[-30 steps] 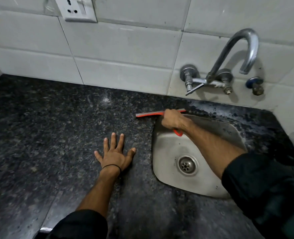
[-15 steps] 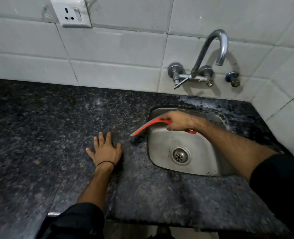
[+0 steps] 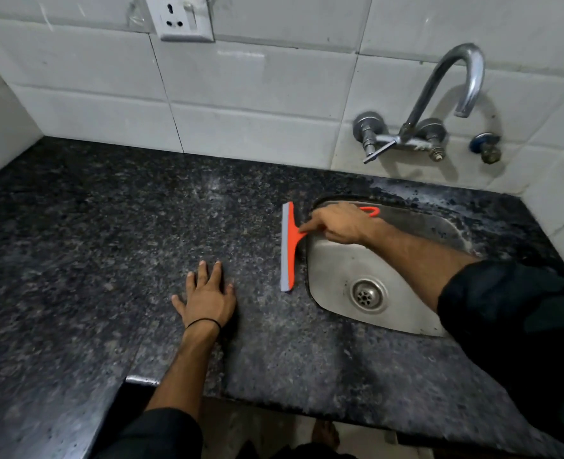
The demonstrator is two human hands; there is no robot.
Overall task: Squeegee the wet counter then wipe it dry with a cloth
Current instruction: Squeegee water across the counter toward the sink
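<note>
- Two hands show: the right hand [image 3: 337, 226] grips the squeegee [image 3: 289, 246] handle, fingers curled round it, with the blade just left of its fingertips on the counter [image 3: 108, 243].
- Left hand [image 3: 208, 299] lies flat and spread; the blade's near end is just to its right.
- Risk: a tilted blade could skip and leave streaks.
- Sink [image 3: 340, 260] lies under the right hand; water pushed leftward would miss it.
- No cloth shows.
</note>
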